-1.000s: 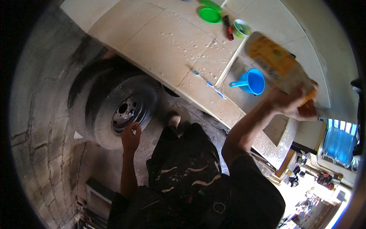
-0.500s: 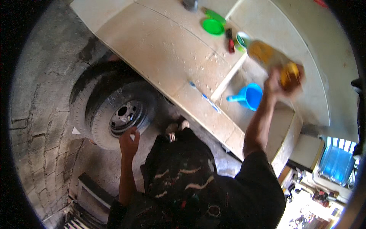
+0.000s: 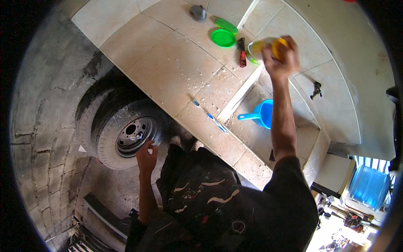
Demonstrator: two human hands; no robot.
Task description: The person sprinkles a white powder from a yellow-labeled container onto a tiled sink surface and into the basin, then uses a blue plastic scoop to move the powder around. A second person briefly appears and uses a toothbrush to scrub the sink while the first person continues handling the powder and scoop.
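My right hand (image 3: 282, 61) is raised over the tiled counter, its fingers wrapped round a yellow bottle (image 3: 268, 43), which is blurred by motion. The bottle points left, towards an open green-and-white tub (image 3: 253, 52); whether they touch I cannot tell. Beside the tub lie a red-and-black hand tool (image 3: 242, 54), a round green lid (image 3: 223, 38) and a green scrubbing brush (image 3: 226, 25). Low on the left, my left hand (image 3: 147, 158) hangs with curled fingers in front of a tyre (image 3: 121, 134). Something small and white shows at its fingertips, too small to name.
A blue dipper (image 3: 263, 114) sits in the tiled basin below a tap (image 3: 315, 90). On the counter's front part lies a blue-and-white toothbrush (image 3: 211, 117). Pale crumbs dot the tiles, and a dark grey object (image 3: 198, 13) stands at the back. A blue water jug (image 3: 369, 187) is far right.
My right hand has carried the bottle left, to the green-and-white tub. The left hand has shifted slightly right and stays curled. The whole view has shifted a little.
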